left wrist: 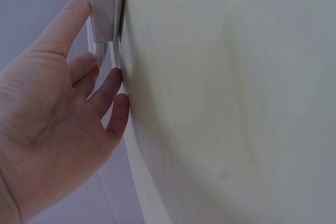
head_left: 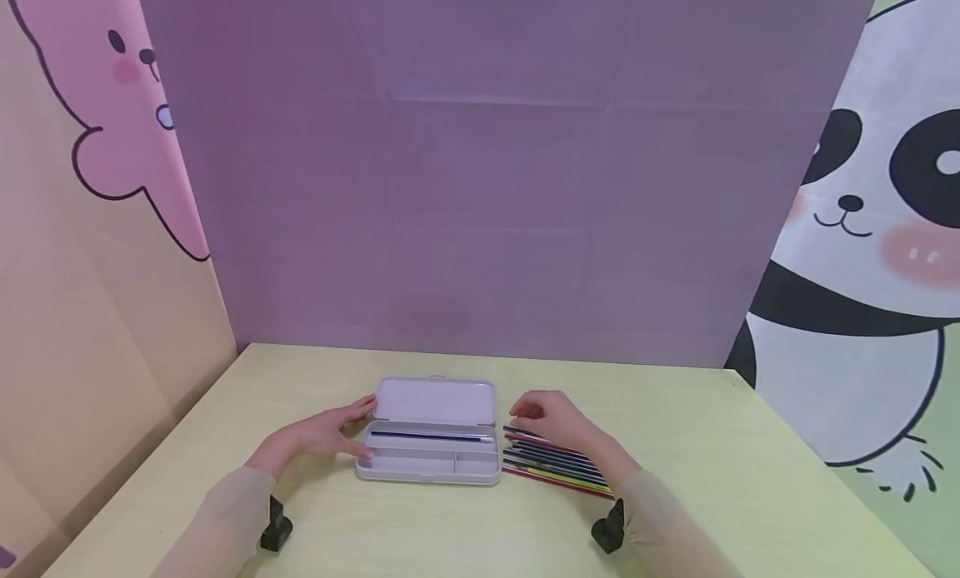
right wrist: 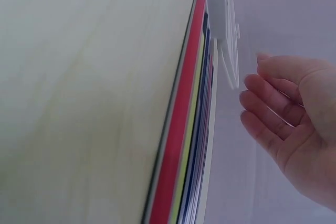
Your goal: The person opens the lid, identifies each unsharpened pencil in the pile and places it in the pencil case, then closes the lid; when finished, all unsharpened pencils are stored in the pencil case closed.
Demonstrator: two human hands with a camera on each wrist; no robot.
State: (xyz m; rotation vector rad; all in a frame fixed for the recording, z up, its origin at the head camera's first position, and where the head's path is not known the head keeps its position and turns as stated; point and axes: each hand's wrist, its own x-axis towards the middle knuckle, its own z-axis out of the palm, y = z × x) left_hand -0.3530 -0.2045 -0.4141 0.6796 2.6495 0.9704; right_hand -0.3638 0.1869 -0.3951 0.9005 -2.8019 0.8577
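A pale pencil case (head_left: 427,480) lies on the table with its lid (head_left: 435,401) folded back. One dark pencil (head_left: 427,435) lies lengthwise in its rear compartment; the front part has a small divider. My left hand (head_left: 330,431) rests against the case's left end, its thumb on the rim and its fingers extended beside the lid. In the left wrist view those fingers (left wrist: 116,111) are spread and relaxed. Over the far end of a row of colored pencils (head_left: 558,465), my right hand (head_left: 558,420) hovers with loosely bent fingers. Nothing shows between them in the right wrist view.
The pencils lie side by side just right of the case, mostly dark, with red and yellow ones nearest the front. A purple backdrop (head_left: 480,228) stands behind the pale table (head_left: 420,528). Each wrist carries a small black mount (head_left: 277,528).
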